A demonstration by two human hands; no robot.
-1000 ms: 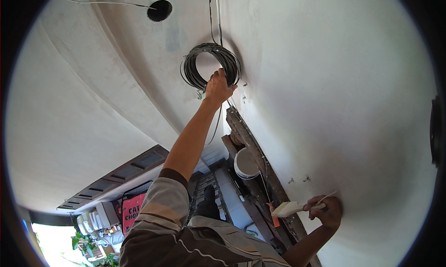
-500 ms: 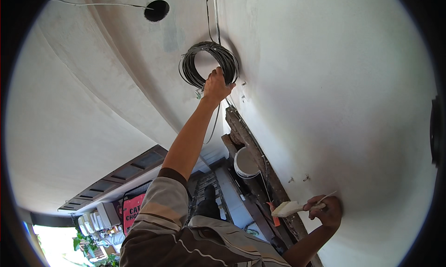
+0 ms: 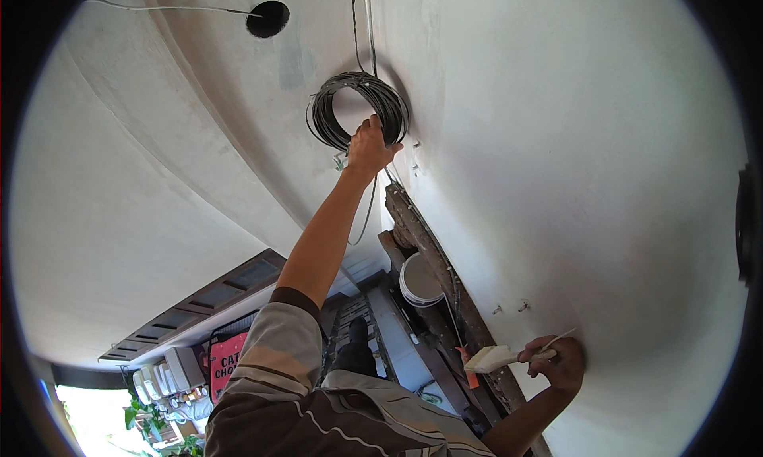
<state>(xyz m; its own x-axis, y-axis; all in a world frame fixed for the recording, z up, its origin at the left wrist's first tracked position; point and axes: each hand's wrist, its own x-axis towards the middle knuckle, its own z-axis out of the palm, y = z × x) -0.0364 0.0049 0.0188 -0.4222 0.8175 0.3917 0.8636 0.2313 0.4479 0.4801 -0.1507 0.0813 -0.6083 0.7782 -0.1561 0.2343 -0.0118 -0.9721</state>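
A thick coil of black cable (image 3: 391,103) hangs against the pale wall near the top middle. Round its lower right side, the fingers of my left hand (image 3: 368,147) are closed, with the thumb pointing right. At the lower right, my right hand (image 3: 560,363) grips a paintbrush (image 3: 491,359) by its handle. Its pale bristles point left, and this hand rests close to or against the right-hand wall. A thin pale strand sticks out above the right hand.
A white bucket (image 3: 421,279) stands below, beside a dark wooden beam (image 3: 429,233). An orange-handled tool (image 3: 469,369) is near the brush. A ladder (image 3: 350,322) shows under me. A round hole (image 3: 268,19) with a wire opens in the upper left surface. Small metal fittings (image 3: 523,304) protrude from the wall.
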